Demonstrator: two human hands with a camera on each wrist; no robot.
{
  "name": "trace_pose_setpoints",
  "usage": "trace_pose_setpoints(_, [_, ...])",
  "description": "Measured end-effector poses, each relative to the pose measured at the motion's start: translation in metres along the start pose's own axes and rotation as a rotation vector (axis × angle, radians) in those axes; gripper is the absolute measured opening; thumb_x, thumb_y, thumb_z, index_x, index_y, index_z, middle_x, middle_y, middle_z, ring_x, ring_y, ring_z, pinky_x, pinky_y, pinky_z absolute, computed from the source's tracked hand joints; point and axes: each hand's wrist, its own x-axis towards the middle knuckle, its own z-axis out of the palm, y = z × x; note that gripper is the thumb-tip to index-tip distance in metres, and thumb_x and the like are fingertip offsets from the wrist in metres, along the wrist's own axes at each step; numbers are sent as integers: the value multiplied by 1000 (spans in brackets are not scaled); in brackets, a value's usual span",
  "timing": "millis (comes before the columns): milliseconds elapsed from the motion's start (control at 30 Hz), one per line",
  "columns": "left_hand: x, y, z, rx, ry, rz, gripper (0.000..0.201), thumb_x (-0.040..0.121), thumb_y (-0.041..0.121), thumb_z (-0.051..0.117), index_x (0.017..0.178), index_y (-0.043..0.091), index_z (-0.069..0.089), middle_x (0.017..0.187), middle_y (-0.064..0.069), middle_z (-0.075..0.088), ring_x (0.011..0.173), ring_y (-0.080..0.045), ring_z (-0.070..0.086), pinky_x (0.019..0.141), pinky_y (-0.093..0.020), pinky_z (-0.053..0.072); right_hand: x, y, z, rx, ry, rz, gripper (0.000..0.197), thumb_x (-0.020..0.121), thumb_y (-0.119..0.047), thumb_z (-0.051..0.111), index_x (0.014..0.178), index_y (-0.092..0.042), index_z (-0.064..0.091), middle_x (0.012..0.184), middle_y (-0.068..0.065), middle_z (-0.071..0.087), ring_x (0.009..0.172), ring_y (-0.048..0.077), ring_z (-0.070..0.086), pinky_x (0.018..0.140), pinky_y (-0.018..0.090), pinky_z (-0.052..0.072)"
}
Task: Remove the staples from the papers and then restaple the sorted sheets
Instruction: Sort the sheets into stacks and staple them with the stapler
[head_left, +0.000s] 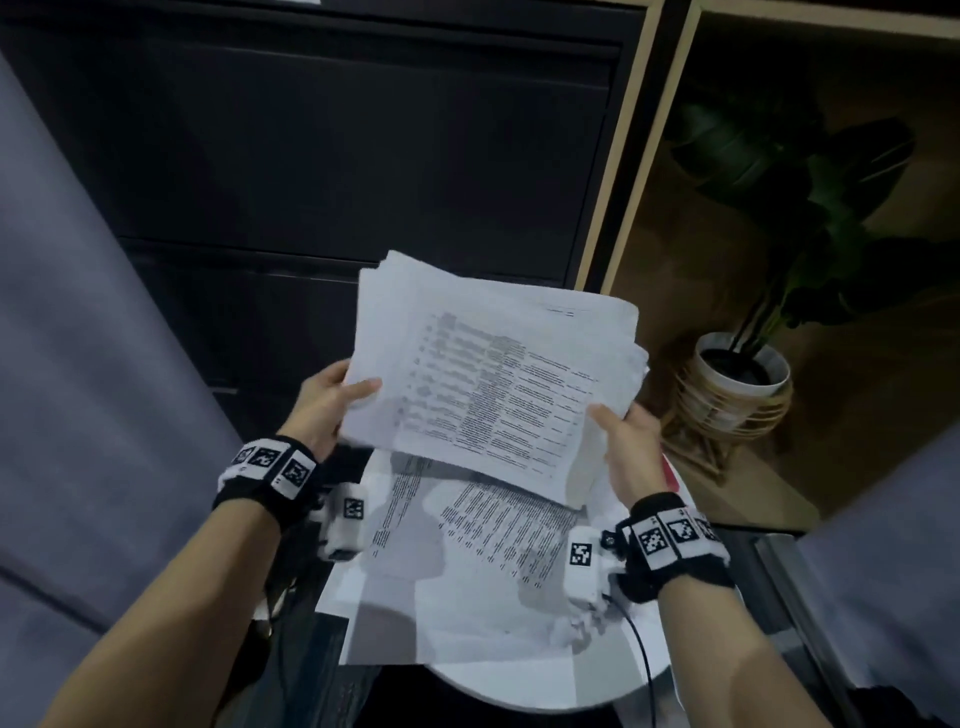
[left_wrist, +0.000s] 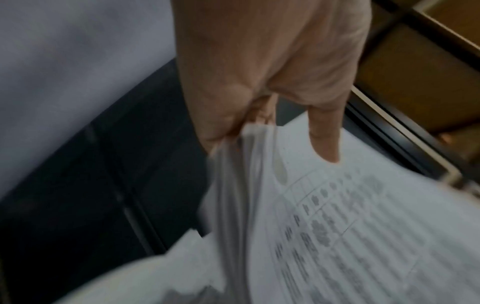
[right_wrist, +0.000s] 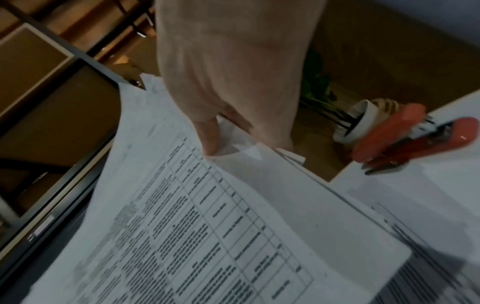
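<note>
Both hands hold a loose stack of papers (head_left: 493, 384) in the air above the white worktop (head_left: 545, 680). The left hand (head_left: 324, 402) pinches the stack's left edge, thumb on top and fingers (left_wrist: 255, 112) curled beneath; the right hand (head_left: 631, 447) pinches the right edge the same way, thumb laid on the printed top sheet. The sheets fan unevenly at their far corners, so they look unbound and not yet squared, though no staple or its absence can be made out. More printed sheets (head_left: 467, 551) lie flat on the worktop below the fingers. A red stapler (right_wrist: 415, 137) rests on the worktop to the right of the right fingers, untouched. Judging from this, sorting or gathering is under way, and squaring and restapling remain.
</note>
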Motion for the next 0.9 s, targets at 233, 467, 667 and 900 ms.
trace_pose_setpoints(233, [-11,6,0,66,-99,136,30,78,0,72,108,4,67,106,-10,73,98,-23,71,80,-30,59,-4,-12,-1,-52,-82,-170,18,94,-1,58,108,-8,66,97,-5,72,86,9,70,72,18,53])
trace_pose_setpoints(467, [-11,-20,1,78,-188,52,54,59,12,89,108,2,69,108,-14,72,98,-26,70,83,-38,57,5,15,-11,-226,-30,-49,47,86,14,49,119,-19,52,115,11,64,105,29,62,91,44,52])
trace_pose_setpoints(667, [-16,-13,14,77,-124,147,18,80,-1,71,97,4,70,90,-3,76,84,-16,73,73,-30,60,6,16,-5,-170,7,-98,37,92,5,52,117,-23,49,108,3,63,107,27,60,96,44,49])
trace_pose_setpoints(900, [-13,-16,2,68,-231,110,62,53,29,89,108,9,70,103,-9,74,93,-19,71,77,-29,57,3,15,-12,-89,92,-112,47,91,7,48,128,-21,43,114,3,53,97,18,54,84,31,43])
